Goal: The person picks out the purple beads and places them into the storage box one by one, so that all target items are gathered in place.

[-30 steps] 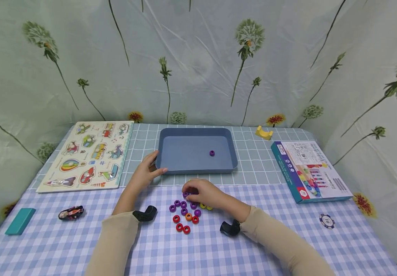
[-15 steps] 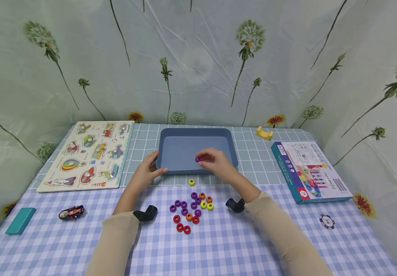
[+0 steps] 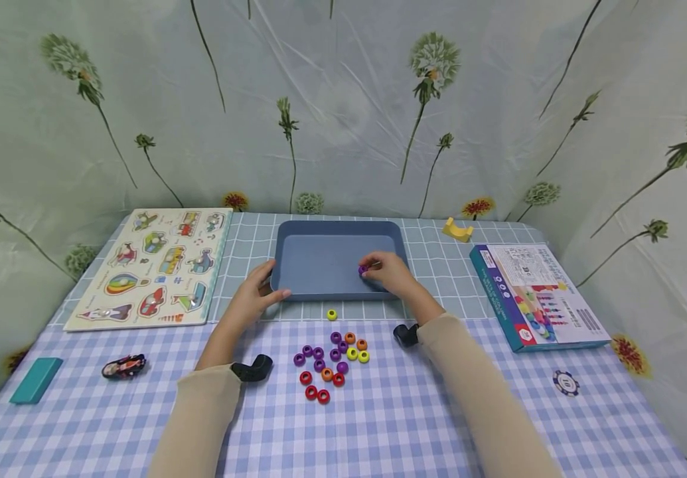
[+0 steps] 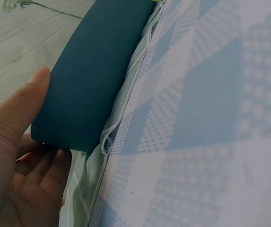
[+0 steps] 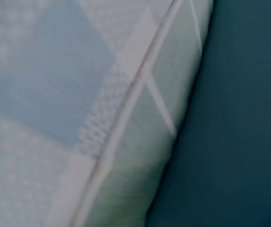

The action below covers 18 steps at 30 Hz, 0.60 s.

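Observation:
My right hand (image 3: pixel 387 272) is low over the right part of the blue tray (image 3: pixel 325 297), pinching a purple bead (image 3: pixel 363 270) between thumb and fingertips. My left hand (image 3: pixel 253 295) grips the tray's front left corner. In the left wrist view, the left thumb (image 4: pixel 40 78) presses the tray's wall (image 4: pixel 88 80) near its rim, and the other fingers curl by its end. In front of the tray lie loose purple beads (image 3: pixel 318 365), red beads (image 3: pixel 310 392), orange beads (image 3: pixel 327 374) and yellow beads (image 3: pixel 352 354). One lone yellow bead (image 3: pixel 332 315) sits close to the tray's front wall.
A picture puzzle board (image 3: pixel 152 265) lies at the back left, with a teal block (image 3: pixel 36 380) and a small figure (image 3: pixel 124 367) before it. To the right are a boxed toy set (image 3: pixel 537 295), a yellow curved block (image 3: pixel 457 230) and a poker chip (image 3: pixel 567 383).
My right hand has carried a purple bead from the pile up into the tray, then further right and lower. The bead lying in the tray is now hidden. My left hand keeps its place.

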Each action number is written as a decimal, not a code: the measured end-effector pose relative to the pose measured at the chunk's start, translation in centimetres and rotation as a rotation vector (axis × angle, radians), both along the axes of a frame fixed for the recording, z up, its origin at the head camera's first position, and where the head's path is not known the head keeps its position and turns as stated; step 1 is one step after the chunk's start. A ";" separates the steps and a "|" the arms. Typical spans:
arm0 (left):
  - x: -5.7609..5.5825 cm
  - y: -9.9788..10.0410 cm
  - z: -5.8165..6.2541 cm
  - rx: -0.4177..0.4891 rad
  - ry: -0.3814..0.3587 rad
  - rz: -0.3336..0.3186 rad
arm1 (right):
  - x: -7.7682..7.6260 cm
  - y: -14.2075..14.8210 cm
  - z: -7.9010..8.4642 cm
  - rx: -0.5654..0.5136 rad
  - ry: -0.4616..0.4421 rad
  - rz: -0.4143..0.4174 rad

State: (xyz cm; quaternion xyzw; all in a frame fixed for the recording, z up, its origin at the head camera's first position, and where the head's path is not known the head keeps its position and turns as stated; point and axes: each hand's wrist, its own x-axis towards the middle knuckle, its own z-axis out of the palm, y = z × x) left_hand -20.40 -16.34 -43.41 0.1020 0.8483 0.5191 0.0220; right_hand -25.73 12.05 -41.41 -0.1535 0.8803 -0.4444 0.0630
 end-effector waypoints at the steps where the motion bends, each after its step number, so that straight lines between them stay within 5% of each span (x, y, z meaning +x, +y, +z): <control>1: 0.0 0.0 0.0 -0.002 0.000 0.000 | -0.1 0.0 0.0 0.023 0.004 -0.006; 10: 0.0 0.0 0.0 0.003 -0.006 0.003 | 0.0 -0.3 0.2 0.100 0.021 -0.035; 18: 0.0 0.0 -0.1 -0.006 -0.004 0.003 | 3.8 -0.8 1.7 -0.205 0.160 0.068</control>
